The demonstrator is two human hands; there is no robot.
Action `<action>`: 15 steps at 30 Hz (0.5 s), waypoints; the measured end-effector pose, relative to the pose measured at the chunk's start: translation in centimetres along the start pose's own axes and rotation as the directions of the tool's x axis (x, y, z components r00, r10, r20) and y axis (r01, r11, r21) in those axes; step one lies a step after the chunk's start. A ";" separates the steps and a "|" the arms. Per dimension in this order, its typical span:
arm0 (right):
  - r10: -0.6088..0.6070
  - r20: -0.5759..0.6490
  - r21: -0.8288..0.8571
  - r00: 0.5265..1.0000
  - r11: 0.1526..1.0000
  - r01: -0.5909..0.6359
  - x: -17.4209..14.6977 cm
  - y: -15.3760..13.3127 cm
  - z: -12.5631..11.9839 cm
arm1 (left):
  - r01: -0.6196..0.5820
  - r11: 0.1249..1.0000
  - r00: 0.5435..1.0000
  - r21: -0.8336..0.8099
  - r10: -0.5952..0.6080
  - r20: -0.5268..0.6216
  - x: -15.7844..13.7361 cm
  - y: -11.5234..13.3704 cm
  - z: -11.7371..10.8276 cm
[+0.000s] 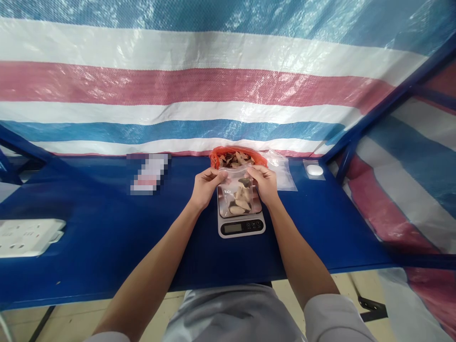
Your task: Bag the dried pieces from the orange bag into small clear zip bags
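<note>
A clear zip bag (231,192) with several pale and dark dried slices in it is held by its top corners over a kitchen scale (242,228). My left hand (206,186) pinches the left corner between thumb and fingers. On the right corner, my right hand (265,182) grips in the same way. Whether the bag's bottom rests on the scale's plate, I cannot tell. Right behind the bag lies an orange-red bag (213,156), open, full of brown dried pieces (237,159).
Flat clear plastic bags (283,173) lie right of the orange-red bag. Farther right is a small bag with a white oval item (315,170). A blurred-out item (149,173) and a white power strip (30,236) are on the left of the blue table (107,228). Striped sheeting (178,85) hangs behind.
</note>
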State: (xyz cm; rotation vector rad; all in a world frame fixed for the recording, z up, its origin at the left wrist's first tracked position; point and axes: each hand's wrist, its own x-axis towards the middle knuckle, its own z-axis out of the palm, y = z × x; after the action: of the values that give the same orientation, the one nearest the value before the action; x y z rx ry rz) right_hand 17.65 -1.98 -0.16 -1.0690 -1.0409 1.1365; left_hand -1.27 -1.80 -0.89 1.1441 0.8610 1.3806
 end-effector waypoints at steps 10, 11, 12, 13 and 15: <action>-0.063 -0.038 -0.084 0.997 0.995 0.059 0.2 0.3 -0.4 | 0.037 0.994 0.998 -0.103 -0.042 -0.049 0.1 0.0 0.3; -0.064 -0.039 -0.088 0.997 0.994 0.061 0.2 0.3 -0.4 | 0.036 0.994 0.998 -0.103 -0.041 -0.051 0.1 0.0 0.3; -0.064 -0.045 -0.082 0.997 0.995 0.060 0.2 0.4 -0.4 | 0.031 0.995 0.998 -0.099 -0.036 -0.053 0.1 0.0 0.3; -0.062 -0.054 -0.069 0.997 0.996 0.058 0.2 0.5 -0.5 | 0.021 0.995 0.998 -0.093 -0.026 -0.054 0.0 0.0 0.3; -0.059 -0.068 -0.038 0.996 0.998 0.056 0.2 0.7 -0.5 | -0.003 0.997 0.998 -0.078 -0.002 -0.059 0.0 -0.1 0.2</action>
State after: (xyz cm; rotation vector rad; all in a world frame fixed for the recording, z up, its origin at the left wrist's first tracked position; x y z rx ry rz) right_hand 18.06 -1.74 -0.90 -1.0927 -1.0347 1.0308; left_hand -1.09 -1.84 -0.92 1.0478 0.8412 1.4424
